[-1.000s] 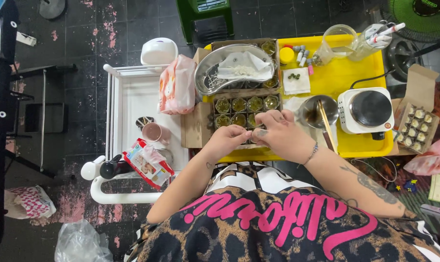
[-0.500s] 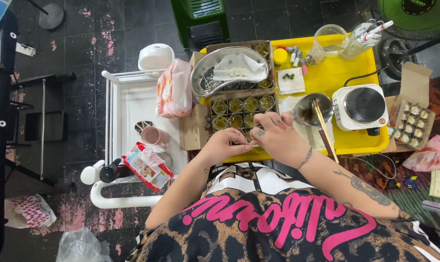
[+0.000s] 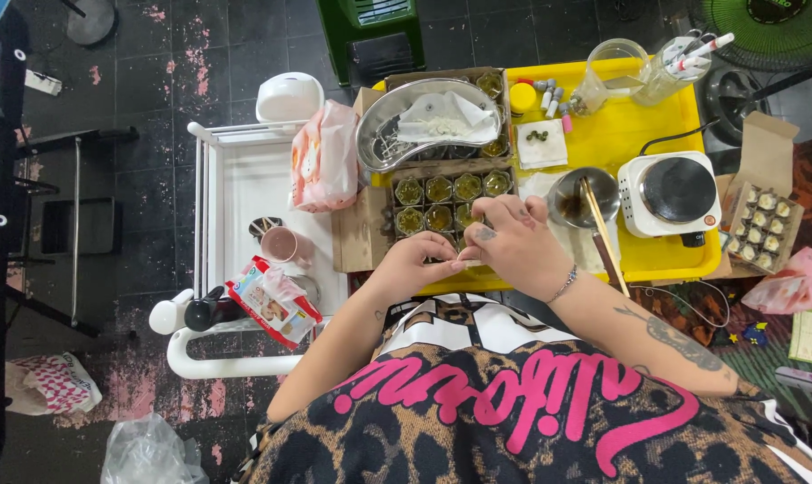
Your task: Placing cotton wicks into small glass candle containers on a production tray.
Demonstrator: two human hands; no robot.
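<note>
Head view only: both my hands meet at the near edge of the yellow tray (image 3: 657,116), just below the cardboard box of small jars (image 3: 442,202). My left hand (image 3: 419,264) has its fingers pressed together in a pinch on something small and pale, and my right hand (image 3: 513,246) curls over it from the right, fingertips touching the same spot; what the thing is, too small to tell, and no long axis readable. It sits between the two hands, right at the box's near row, so the jars lie straight ahead of my fingers, both hands about equally near. The jars hold yellow-green stuff. Behind the box, a metal kidney dish (image 3: 424,121) holds white paper or gauze. Right of my hands, a small metal pot (image 3: 571,197) with dark contents and chopsticks (image 3: 603,233) leaning in it, then a white hotplate (image 3: 674,193). Far right, an open carton of little vials (image 3: 755,229). Left, a white cart (image 3: 236,188) with a pink cup (image 3: 285,244).
</note>
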